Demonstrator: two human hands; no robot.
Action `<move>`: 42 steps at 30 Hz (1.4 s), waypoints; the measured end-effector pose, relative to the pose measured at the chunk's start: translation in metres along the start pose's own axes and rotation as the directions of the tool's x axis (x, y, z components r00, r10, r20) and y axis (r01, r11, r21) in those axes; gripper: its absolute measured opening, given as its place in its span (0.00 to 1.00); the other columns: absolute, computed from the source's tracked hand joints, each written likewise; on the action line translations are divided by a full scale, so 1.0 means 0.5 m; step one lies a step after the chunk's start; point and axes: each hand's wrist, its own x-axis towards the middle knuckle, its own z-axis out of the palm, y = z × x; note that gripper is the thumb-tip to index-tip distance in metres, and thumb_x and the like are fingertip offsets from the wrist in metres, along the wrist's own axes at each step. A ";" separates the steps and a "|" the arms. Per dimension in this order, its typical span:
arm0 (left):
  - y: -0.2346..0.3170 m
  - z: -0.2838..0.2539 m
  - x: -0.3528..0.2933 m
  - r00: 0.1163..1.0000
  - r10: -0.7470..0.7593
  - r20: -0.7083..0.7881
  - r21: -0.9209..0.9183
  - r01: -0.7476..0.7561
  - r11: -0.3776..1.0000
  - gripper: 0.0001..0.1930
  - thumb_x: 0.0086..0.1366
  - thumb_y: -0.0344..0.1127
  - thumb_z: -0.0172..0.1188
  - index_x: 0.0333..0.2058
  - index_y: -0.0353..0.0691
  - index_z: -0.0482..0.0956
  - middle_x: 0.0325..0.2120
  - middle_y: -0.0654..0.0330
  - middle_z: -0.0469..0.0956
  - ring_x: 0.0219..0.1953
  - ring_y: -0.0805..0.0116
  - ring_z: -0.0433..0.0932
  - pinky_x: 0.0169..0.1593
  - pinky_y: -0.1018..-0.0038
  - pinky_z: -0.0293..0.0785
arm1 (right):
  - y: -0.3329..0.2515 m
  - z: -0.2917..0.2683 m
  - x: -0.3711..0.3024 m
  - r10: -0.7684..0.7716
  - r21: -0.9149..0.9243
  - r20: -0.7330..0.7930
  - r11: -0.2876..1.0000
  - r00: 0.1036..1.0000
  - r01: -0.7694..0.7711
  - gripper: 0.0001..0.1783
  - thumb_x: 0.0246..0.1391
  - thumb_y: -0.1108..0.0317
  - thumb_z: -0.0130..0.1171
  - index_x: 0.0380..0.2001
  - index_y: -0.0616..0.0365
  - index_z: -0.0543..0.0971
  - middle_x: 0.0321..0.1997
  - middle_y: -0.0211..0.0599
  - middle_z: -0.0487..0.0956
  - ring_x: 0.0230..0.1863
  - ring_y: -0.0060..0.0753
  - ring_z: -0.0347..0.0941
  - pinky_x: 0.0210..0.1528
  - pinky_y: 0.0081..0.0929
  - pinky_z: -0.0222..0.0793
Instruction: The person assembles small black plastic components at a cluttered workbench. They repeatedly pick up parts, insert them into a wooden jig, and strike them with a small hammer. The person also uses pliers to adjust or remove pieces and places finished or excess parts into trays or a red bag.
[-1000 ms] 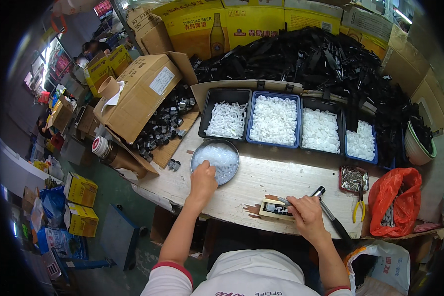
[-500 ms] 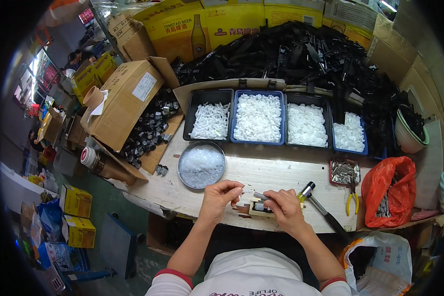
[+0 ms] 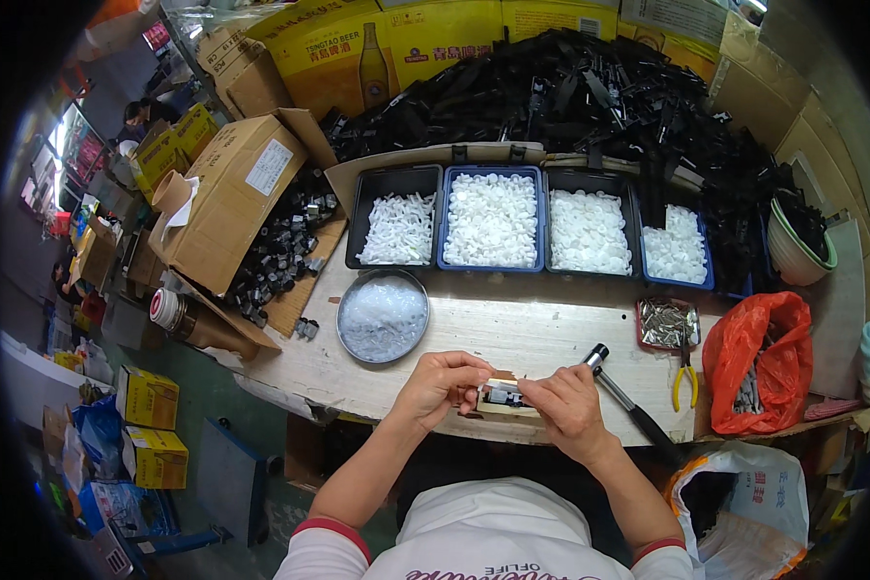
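Note:
At the near edge of the bench, a small grey-and-black part (image 3: 502, 393) lies between my hands, over a low pale wooden block (image 3: 506, 414). My right hand (image 3: 568, 408) is closed, with thumb and forefinger pinching the part's right end. My left hand (image 3: 442, 387) is at the other end, its thumb and forefinger pressed together. What those left fingertips hold, if anything, is too small to make out. Just right of my right hand lies a hammer (image 3: 630, 401) with a black grip. A round metal dish (image 3: 341, 333) of clear small pieces sits beyond my left hand.
Behind the dish, bins (image 3: 444, 265) of white plastic parts stand in a row before a heap of black parts (image 3: 570, 97). To the right are a red tray (image 3: 640, 338) of metal pins, yellow-handled pliers (image 3: 685, 385) and a red bag (image 3: 783, 338). A cardboard box (image 3: 227, 208) stands left.
My left hand has come right and down to the wooden block, closer to my right hand. The grey-and-black part now shows between both sets of fingertips. The whole view has shifted slightly.

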 end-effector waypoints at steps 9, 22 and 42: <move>-0.028 0.022 0.021 0.994 -0.093 0.064 0.052 0.089 0.995 0.08 0.54 0.26 0.58 0.32 0.27 0.76 0.20 0.55 0.75 0.16 0.76 0.71 0.15 0.81 0.68 | -0.013 -0.024 -0.020 0.064 -0.017 0.080 0.998 0.995 -0.063 0.18 0.35 0.80 0.55 0.36 0.59 0.74 0.24 0.32 0.73 0.26 0.33 0.66 0.32 0.30 0.55; -0.112 0.053 0.014 0.688 0.642 0.338 0.852 -0.514 0.102 0.16 0.42 0.33 0.67 0.35 0.42 0.79 0.39 0.62 0.72 0.46 0.64 0.62 0.49 0.69 0.53 | 0.023 -0.062 -0.110 0.738 0.647 0.401 0.192 0.543 -0.738 0.04 0.55 0.72 0.50 0.32 0.61 0.70 0.20 0.27 0.72 0.19 0.10 0.60 0.23 0.10 0.54; -0.134 0.062 0.033 0.740 0.629 0.238 0.871 -0.449 0.199 0.15 0.41 0.32 0.67 0.33 0.44 0.80 0.33 0.66 0.71 0.41 0.67 0.62 0.47 0.69 0.51 | 0.025 -0.045 -0.092 0.689 0.291 0.280 0.602 0.668 -0.744 0.04 0.50 0.73 0.54 0.29 0.62 0.73 0.18 0.33 0.74 0.20 0.22 0.70 0.23 0.20 0.64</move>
